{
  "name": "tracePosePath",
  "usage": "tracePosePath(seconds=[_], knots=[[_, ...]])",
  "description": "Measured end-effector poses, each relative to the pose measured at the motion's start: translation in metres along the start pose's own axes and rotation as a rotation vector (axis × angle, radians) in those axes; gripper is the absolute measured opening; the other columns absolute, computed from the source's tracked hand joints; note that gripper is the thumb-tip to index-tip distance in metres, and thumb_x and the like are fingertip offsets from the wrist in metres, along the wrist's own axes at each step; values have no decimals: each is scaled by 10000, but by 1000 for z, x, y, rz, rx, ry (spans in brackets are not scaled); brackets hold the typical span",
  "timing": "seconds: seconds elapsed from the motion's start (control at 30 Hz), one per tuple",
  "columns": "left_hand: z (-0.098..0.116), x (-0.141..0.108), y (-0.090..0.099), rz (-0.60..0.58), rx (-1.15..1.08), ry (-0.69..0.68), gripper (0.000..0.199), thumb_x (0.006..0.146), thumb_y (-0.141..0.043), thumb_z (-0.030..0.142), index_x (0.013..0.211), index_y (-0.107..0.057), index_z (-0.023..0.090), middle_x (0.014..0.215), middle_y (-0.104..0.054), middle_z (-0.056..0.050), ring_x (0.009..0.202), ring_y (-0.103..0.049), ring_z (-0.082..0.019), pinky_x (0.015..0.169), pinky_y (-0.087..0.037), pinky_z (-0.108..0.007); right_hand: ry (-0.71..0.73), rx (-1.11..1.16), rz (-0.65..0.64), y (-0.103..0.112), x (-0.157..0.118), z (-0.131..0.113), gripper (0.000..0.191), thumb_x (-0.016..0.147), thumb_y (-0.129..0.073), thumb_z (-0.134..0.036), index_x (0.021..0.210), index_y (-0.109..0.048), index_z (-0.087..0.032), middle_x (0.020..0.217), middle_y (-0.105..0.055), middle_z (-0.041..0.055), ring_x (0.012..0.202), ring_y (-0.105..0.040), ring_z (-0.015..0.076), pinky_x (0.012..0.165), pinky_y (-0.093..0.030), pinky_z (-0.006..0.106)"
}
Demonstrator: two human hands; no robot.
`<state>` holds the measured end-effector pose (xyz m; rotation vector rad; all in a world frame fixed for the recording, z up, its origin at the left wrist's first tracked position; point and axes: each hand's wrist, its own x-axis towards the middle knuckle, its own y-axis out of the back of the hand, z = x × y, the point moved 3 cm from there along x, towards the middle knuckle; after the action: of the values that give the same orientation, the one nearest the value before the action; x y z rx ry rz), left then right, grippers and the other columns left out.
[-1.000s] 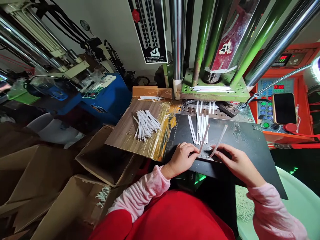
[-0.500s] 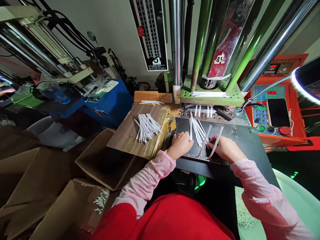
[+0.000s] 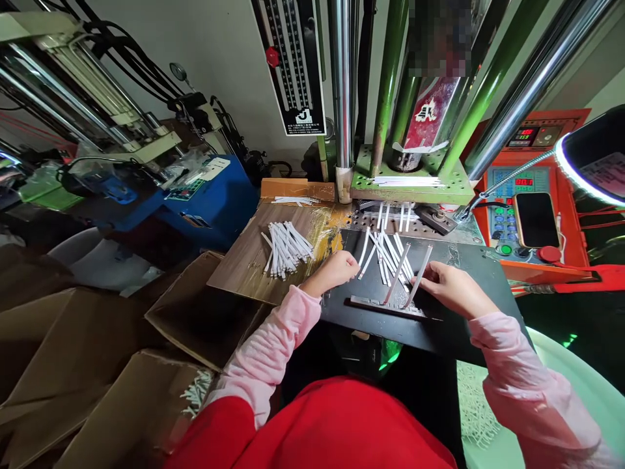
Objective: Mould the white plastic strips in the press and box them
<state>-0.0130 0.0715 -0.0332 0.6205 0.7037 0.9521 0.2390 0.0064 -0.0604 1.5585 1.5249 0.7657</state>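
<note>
My left hand hangs curled at the near-left edge of a black board, its fingertips close to a few loose white strips. A pile of white strips lies crossed on the board. Two more strips stand slanted above a metal slotted jig. My right hand pinches the right-hand strip near its lower end. A bundle of white strips rests on a wood-grain board, out of reach of my fingers.
Above the board stands a press with a green plate and steel columns. To the right are an orange control panel, a phone and a lamp. Cardboard boxes lie at the lower left.
My left hand has moved left and away from the jig, off the strips. More loose strips now lie spread on the board. My right hand stays at the slanted strip.
</note>
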Motion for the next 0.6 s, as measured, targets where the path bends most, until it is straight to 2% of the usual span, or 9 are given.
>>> tracePosePath(seconds=[0.13, 0.2, 0.37, 0.5, 0.6], knots=[[-3, -18, -14, -155, -381, -70, 105, 851, -580, 159, 762, -618, 120, 650, -677, -19, 545, -617, -100, 543, -465, -193, 6, -98, 5, -8, 0, -8, 207, 810, -588, -405, 845, -688, -227, 783, -725, 52, 679, -642, 211, 598, -401, 296], [-2, -28, -23, -140, -480, -131, 90, 813, -637, 165, 733, -630, 125, 642, -651, 4, 575, -586, -96, 575, -450, -200, 3, -156, 16, -8, -1, -10, 204, 838, -557, -364, 852, -705, -223, 796, -730, 70, 693, -652, 223, 617, -402, 306], [0, -41, -38, 41, -359, -211, 77, 795, -687, 187, 734, -709, 146, 704, -655, 19, 625, -518, -103, 621, -404, -229, -32, -318, 47, -1, -19, -5, 247, 893, -498, -360, 837, -706, -239, 765, -703, 70, 653, -626, 234, 574, -366, 321], [3, -45, -41, 107, -296, -268, 64, 821, -686, 154, 767, -719, 157, 787, -692, -3, 650, -525, -109, 643, -424, -234, 136, -473, 192, 5, -39, 9, 370, 954, -379, -342, 770, -671, -208, 831, -662, 115, 771, -634, 269, 578, -383, 336], [4, -49, -42, 149, -221, -341, 90, 852, -671, 141, 776, -710, 169, 822, -704, -20, 741, -579, -137, 743, -469, -256, 188, -385, 306, 6, -53, 23, 408, 963, -349, -383, 827, -687, -200, 821, -654, 122, 746, -635, 275, 591, -428, 357]])
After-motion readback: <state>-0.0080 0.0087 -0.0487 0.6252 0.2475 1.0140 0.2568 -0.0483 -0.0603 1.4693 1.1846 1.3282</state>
